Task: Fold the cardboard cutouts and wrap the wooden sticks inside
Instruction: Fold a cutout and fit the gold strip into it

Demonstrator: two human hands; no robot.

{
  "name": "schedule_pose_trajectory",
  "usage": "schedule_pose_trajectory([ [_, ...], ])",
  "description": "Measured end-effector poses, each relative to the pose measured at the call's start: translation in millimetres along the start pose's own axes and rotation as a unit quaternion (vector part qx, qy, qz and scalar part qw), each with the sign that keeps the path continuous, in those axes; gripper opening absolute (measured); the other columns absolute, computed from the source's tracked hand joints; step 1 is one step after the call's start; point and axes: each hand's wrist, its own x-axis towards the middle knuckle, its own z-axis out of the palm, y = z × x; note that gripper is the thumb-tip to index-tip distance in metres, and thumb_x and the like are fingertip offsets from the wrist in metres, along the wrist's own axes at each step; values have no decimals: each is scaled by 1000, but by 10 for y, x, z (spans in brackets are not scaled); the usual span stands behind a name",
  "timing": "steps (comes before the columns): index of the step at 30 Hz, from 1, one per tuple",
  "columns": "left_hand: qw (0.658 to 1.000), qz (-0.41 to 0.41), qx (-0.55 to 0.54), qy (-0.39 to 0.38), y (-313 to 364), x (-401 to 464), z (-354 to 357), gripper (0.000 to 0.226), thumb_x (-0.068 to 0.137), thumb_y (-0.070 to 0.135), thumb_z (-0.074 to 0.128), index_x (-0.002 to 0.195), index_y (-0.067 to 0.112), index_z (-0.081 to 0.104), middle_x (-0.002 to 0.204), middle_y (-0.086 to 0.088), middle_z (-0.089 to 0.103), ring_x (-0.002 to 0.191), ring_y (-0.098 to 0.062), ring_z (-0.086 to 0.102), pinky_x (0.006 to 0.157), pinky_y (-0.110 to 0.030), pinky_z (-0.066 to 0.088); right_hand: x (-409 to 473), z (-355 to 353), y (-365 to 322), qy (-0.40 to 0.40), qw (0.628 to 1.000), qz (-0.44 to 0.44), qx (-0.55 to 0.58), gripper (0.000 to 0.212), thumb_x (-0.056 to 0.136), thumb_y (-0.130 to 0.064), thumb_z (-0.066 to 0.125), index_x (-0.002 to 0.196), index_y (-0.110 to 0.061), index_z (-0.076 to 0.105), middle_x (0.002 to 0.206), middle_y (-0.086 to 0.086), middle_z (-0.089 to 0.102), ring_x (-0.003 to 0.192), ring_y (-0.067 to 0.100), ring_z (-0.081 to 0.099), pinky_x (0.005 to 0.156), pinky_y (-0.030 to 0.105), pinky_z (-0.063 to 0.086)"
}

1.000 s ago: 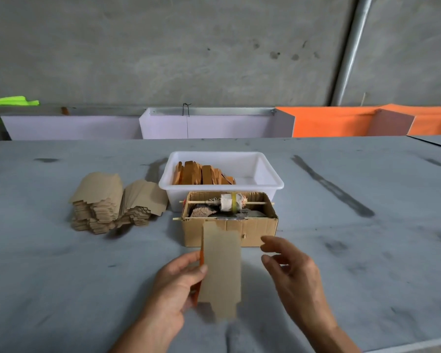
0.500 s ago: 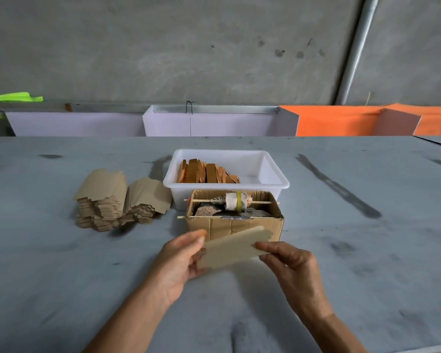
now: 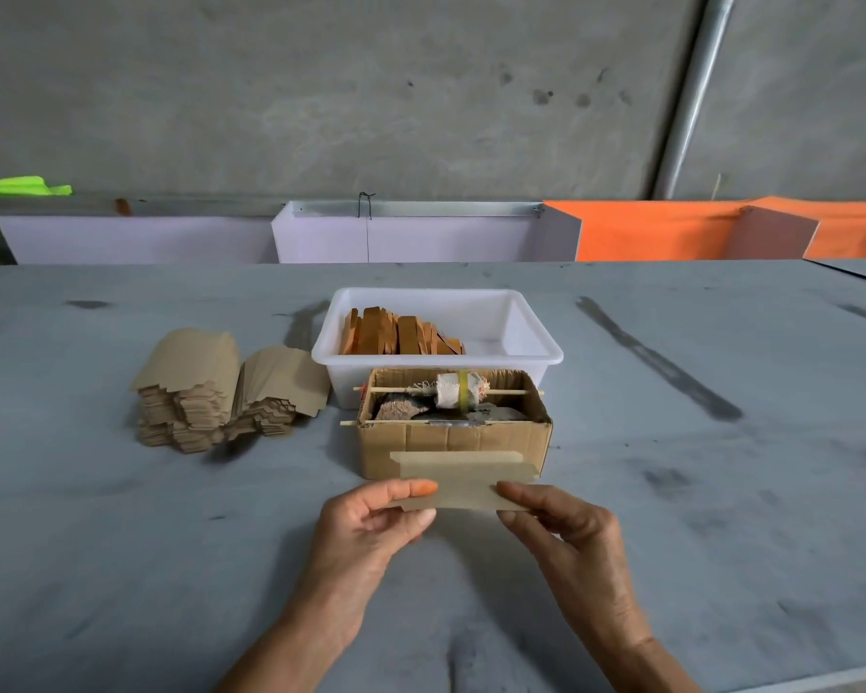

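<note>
A tan cardboard cutout (image 3: 463, 480) is held flat and crosswise above the table, just in front of the brown box. My left hand (image 3: 371, 522) pinches its left end between thumb and fingers. My right hand (image 3: 568, 527) pinches its right end. An orange edge shows at my left fingertips; whether it is a wooden stick I cannot tell. Two stacks of flat cardboard cutouts (image 3: 221, 390) lie on the left of the table. Orange-brown wooden sticks (image 3: 396, 335) stand in the white plastic tub (image 3: 531, 355).
An open brown cardboard box (image 3: 451, 435) stands in front of the tub, holding a cloth roll on a thin skewer and scraps. Purple and orange panels (image 3: 421, 237) line the far edge of the grey table (image 3: 721, 492).
The cutout has turned from upright in my left hand alone to lying crosswise between both hands, and it has risen toward the brown box. My right hand took hold of its right end.
</note>
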Motion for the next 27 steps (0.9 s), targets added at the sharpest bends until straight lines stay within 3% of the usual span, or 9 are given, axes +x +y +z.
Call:
schedule_pose_trajectory([
  [2, 1000, 1, -7, -19, 5, 4, -39, 26, 56, 13, 78, 82, 14, 77, 80, -8, 74, 70, -8, 66, 66, -13, 50, -8, -50, -28, -35, 997, 33, 60, 22, 68, -5, 75, 79, -24, 79, 86, 3, 75, 80, 18, 66, 77, 27, 53],
  [4, 999, 2, -4, -33, 7, 13, -69, 32, 50, 20, 79, 82, 16, 78, 82, -8, 74, 75, -10, 68, 69, -14, 52, -8, -87, -38, -55, 991, 53, 109, 18, 64, -8, 74, 79, -17, 79, 84, 9, 74, 79, 16, 67, 74, 21, 54],
  [9, 999, 16, 4, -38, 6, 49, -112, 26, 53, 22, 76, 79, 19, 78, 73, -8, 72, 70, -13, 65, 68, -15, 51, 7, -81, -45, -96, 982, 66, 151, 15, 64, -6, 71, 79, -9, 77, 76, 22, 71, 66, 23, 67, 61, 21, 52],
  [16, 998, 1, 23, -50, -35, 57, -139, 20, 55, 22, 76, 73, 14, 77, 73, -8, 72, 70, -14, 67, 68, -17, 52, 1, -51, 18, -110, 978, 82, 158, 10, 69, -8, 69, 76, -4, 75, 77, 22, 70, 68, 22, 67, 62, 24, 54],
  [19, 999, -18, 27, -36, -64, 70, -137, 23, 52, 19, 88, 70, 13, 76, 69, -10, 71, 67, -16, 66, 65, -18, 52, -9, -13, 13, -104, 975, 103, 170, 9, 66, -10, 71, 73, -5, 74, 74, 21, 70, 66, 21, 65, 62, 27, 55],
  [23, 999, -27, 0, -18, -99, 84, -96, 13, 56, 20, 76, 68, 15, 76, 67, -7, 70, 65, -14, 64, 64, -18, 51, -15, 39, -4, -78, 967, 128, 208, 8, 64, -9, 72, 68, -3, 72, 70, 19, 68, 62, 20, 64, 63, 25, 55],
  [27, 999, -33, 12, -40, -75, 59, -98, 25, 52, 28, 79, 74, 16, 77, 75, -2, 72, 70, -9, 64, 66, -17, 50, 8, 35, -13, -62, 971, 127, 193, 5, 71, -2, 69, 68, -4, 69, 71, 19, 67, 64, 20, 64, 62, 22, 54],
])
